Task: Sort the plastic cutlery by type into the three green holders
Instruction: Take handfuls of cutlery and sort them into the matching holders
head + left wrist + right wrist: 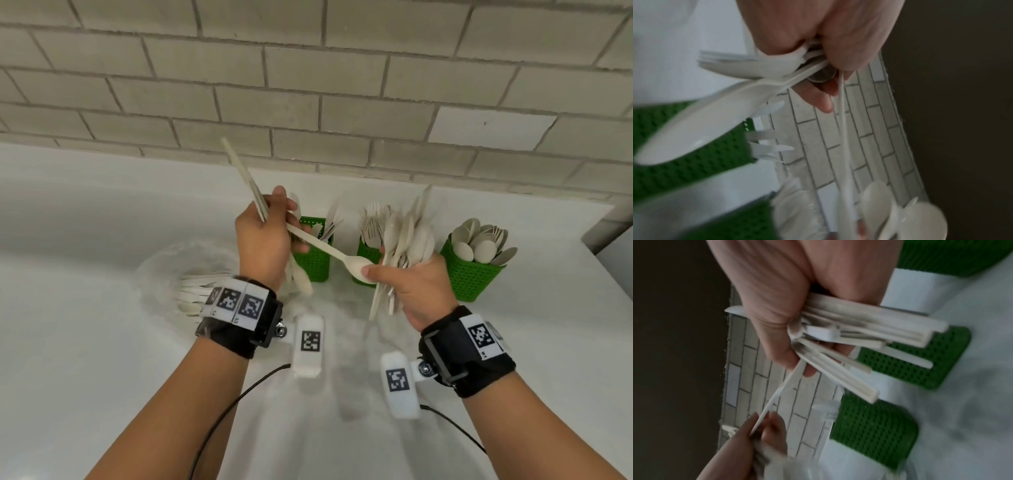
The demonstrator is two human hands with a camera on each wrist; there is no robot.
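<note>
My left hand [263, 240] grips a few beige plastic pieces, their handles [239, 171] pointing up and left. Its fingers also pinch the handle of a single spoon [329, 251], which spans across to my right hand [414, 284]. The right thumb presses on that spoon's bowl while the hand grips a thick bundle of spoons [407, 236], [859, 331]. Behind the hands stand three green holders: the left one [315, 260] has knives, the middle one [368, 253] forks, the right one [472, 274] spoons. In the left wrist view a spoon bowl [705, 121] hangs from my grip.
A crumpled clear plastic bag [161, 267] with several loose cutlery pieces [191, 291] lies on the white counter [85, 274] left of my left wrist. A grey brick wall [308, 85] rises right behind the holders. The counter's right edge [603, 240] is near the spoon holder.
</note>
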